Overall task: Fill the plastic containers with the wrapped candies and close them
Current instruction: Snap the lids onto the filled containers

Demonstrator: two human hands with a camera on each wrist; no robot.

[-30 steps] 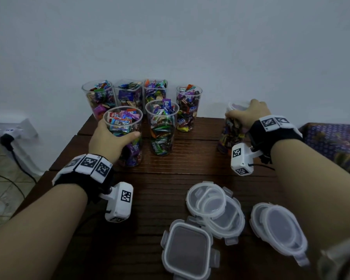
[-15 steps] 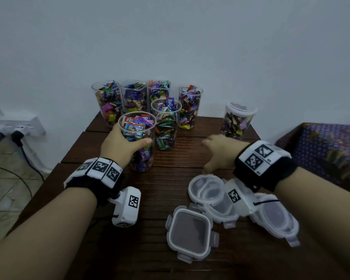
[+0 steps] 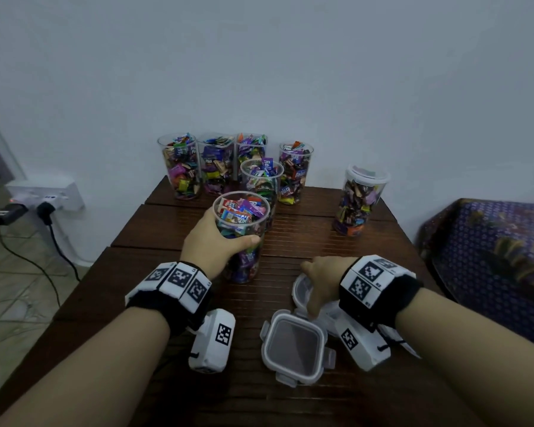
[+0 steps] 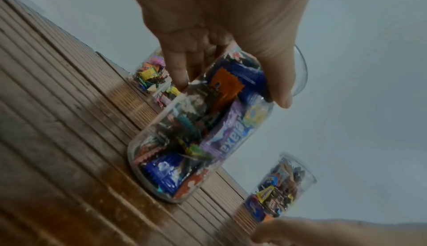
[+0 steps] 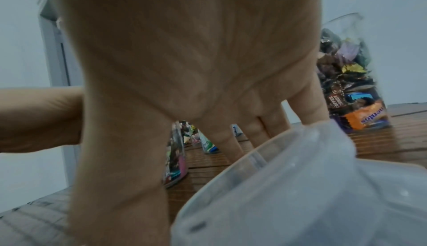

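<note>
at the far left of the frame a wall socket (image 3: 45, 197) is sitting with plugs in it. moving right, my left hand (image 3: 211, 241) is wrapping its fingers and thumb round the nearest candy-filled container (image 3: 241, 235), keeping it upright on the wooden table (image 3: 130, 272) at centre frame, slightly nearer me than a second ago. behind it, five more filled containers (image 3: 216, 163) are waiting uncapped at upper centre. my right hand (image 3: 319, 280) has left the capped container (image 3: 359, 204) at upper right and is now coming down onto a round lid (image 3: 301, 286) in the lower right pile beside the square lid (image 3: 293, 346); fingers spread over it, though i cannot tell whether they are gripping yet. so one container looks finished, and i am likely fetching the lid for the one in my left hand.
</note>
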